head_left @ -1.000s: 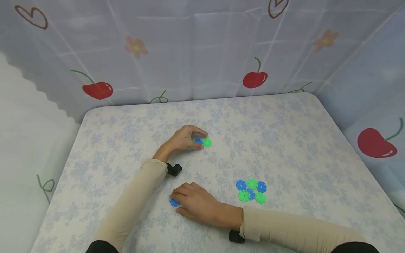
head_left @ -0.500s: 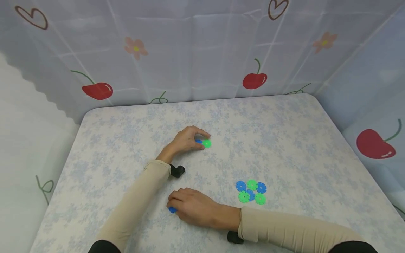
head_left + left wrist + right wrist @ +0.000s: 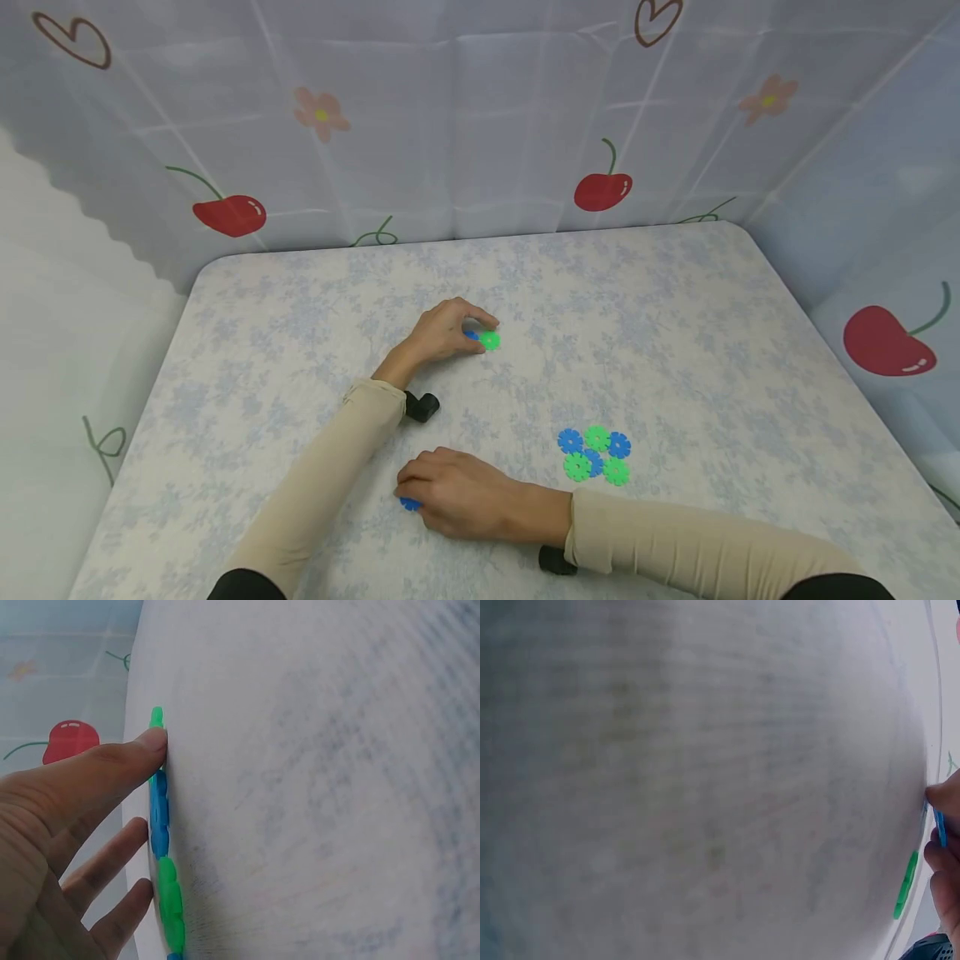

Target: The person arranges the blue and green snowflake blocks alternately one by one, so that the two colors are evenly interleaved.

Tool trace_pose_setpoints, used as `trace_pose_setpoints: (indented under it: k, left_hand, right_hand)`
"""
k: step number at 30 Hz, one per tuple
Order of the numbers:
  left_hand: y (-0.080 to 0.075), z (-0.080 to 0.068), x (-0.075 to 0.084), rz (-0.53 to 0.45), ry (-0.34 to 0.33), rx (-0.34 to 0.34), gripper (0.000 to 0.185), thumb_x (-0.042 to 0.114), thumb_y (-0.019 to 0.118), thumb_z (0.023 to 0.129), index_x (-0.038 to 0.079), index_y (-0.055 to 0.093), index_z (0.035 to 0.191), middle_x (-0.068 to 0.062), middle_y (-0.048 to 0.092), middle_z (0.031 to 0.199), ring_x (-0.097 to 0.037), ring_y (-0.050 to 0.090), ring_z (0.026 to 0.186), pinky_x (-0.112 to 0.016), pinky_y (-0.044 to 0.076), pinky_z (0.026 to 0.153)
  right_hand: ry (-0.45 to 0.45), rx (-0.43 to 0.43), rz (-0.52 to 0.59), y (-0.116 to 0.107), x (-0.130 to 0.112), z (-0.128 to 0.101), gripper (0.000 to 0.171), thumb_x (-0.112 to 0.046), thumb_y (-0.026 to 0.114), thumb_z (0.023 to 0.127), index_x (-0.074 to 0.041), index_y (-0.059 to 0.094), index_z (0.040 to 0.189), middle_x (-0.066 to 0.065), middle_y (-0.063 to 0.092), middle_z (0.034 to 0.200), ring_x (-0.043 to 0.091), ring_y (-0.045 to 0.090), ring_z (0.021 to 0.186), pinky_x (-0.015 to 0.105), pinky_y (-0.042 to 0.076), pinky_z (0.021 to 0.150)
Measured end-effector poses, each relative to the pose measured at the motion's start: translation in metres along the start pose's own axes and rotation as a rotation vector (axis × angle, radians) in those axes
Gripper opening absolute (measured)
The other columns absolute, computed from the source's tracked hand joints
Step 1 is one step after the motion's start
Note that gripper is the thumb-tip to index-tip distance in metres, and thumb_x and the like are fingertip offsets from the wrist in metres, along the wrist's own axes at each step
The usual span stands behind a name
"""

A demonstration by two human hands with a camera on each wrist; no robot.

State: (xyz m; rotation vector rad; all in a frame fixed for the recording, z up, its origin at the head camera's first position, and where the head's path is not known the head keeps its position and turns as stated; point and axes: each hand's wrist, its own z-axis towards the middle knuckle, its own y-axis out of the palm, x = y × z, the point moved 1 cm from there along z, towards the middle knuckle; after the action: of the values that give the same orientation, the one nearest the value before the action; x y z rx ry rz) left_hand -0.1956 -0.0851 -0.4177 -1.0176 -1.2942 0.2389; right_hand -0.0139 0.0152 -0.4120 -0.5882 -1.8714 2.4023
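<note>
My left hand (image 3: 474,328) reaches to the middle of the table, thumb and fingers curled round a blue snowflake disc (image 3: 470,335) that is joined to a green disc (image 3: 491,340). In the left wrist view the thumb (image 3: 142,750) touches the blue disc (image 3: 159,814) edge-on against the cloth. My right hand (image 3: 409,495) lies nearer me, its curled fingers pinching a single blue disc (image 3: 409,504). The right wrist view shows that disc (image 3: 939,829) between fingertips at the frame's right edge.
A flat cluster of several blue and green discs (image 3: 595,454) lies to the right of my right hand. The table (image 3: 675,333) wears a pale floral cloth. Cherry-print curtains (image 3: 603,187) close off the back and right sides.
My right hand has drawn a little toward me with the blue disc, its fingers curling tighter over it. The left hand has hardly moved.
</note>
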Motion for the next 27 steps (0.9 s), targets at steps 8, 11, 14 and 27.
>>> trace_pose_setpoints:
  k: [8, 11, 14, 27]
  left_hand:
    - [0.0, 0.001, 0.002, 0.033, 0.01, 0.008, 0.036, 0.023, 0.077, 0.071, 0.028, 0.068, 0.105, 0.013, 0.063, 0.109, -0.014, 0.048, 0.112, -0.039, 0.042, 0.088]
    - [-0.001, 0.001, 0.003, 0.024, 0.012, 0.009, 0.036, 0.022, 0.077, 0.07, 0.027, 0.069, 0.105, 0.013, 0.063, 0.108, -0.014, 0.048, 0.112, -0.039, 0.043, 0.088]
    - [0.0, 0.001, 0.003, 0.015, 0.008, 0.007, 0.036, 0.021, 0.078, 0.07, 0.027, 0.069, 0.104, 0.013, 0.064, 0.108, -0.014, 0.048, 0.112, -0.038, 0.042, 0.089]
    - [-0.002, 0.002, 0.003, 0.011, -0.024, -0.002, 0.037, 0.023, 0.079, 0.068, 0.029, 0.069, 0.103, 0.013, 0.062, 0.111, -0.016, 0.047, 0.115, -0.044, 0.039, 0.094]
  right_hand:
    - [0.085, 0.011, 0.147, -0.003, 0.006, -0.005, 0.024, -0.024, 0.062, 0.085, -0.018, 0.064, 0.107, -0.01, 0.059, 0.109, 0.003, 0.05, 0.1, 0.014, 0.037, 0.088]
    - [0.131, 0.023, 0.215, -0.005, 0.009, -0.008, 0.023, -0.023, 0.061, 0.085, -0.016, 0.064, 0.107, -0.009, 0.058, 0.11, 0.004, 0.05, 0.102, 0.015, 0.037, 0.091]
    - [0.186, 0.029, 0.259, -0.009, 0.013, -0.012, 0.024, -0.023, 0.061, 0.085, -0.016, 0.064, 0.108, -0.008, 0.058, 0.111, 0.005, 0.05, 0.104, 0.017, 0.038, 0.092]
    - [0.455, 0.071, 0.397, -0.018, 0.04, -0.03, 0.026, -0.022, 0.063, 0.084, -0.015, 0.065, 0.109, -0.009, 0.057, 0.111, 0.006, 0.049, 0.109, 0.023, 0.044, 0.09]
